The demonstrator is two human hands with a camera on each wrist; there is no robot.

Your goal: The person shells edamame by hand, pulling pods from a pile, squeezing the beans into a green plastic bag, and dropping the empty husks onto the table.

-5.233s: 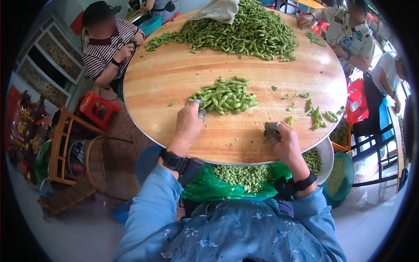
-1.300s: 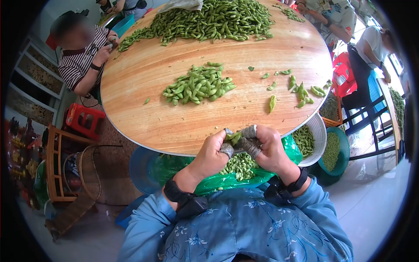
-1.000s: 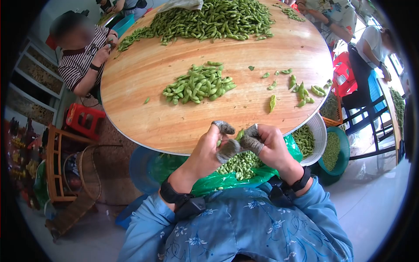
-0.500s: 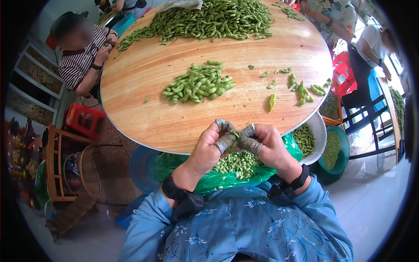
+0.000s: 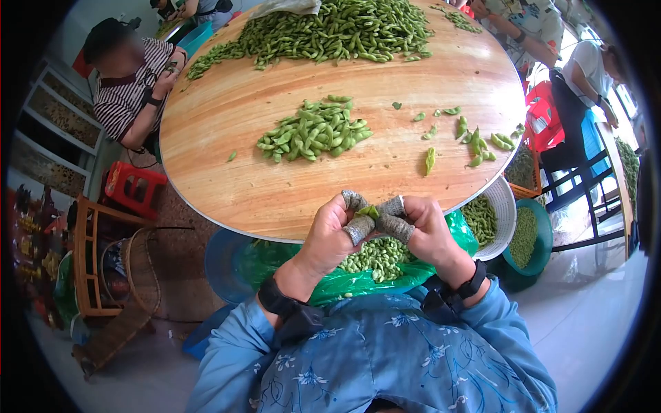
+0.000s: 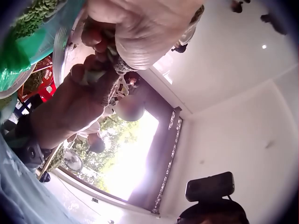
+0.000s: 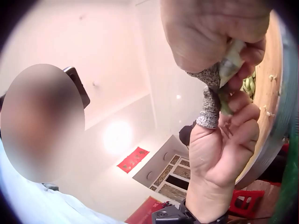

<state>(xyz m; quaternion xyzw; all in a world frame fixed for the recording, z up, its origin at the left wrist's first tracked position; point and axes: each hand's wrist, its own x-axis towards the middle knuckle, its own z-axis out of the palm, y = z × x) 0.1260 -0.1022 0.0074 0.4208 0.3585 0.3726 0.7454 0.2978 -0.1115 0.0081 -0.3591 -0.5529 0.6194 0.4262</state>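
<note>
1. The left hand (image 5: 330,230) and right hand (image 5: 427,230) each pinched one pod (image 5: 368,211) in a fingertip grip, just above the green bag (image 5: 330,289) of shelled beans (image 5: 375,256)
2. Likely trouble: cloth-wrapped fingertips (image 5: 358,227) squeezing a small pod could let it slip, or shoot beans past the bag
3. A white basket (image 5: 509,227) stood just right of the bag
4. The counter (image 5: 275,199) rim lay between the hands and the small pile (image 5: 313,134)
5. A big heap (image 5: 330,31) lay farthest, other people seated around it
</note>
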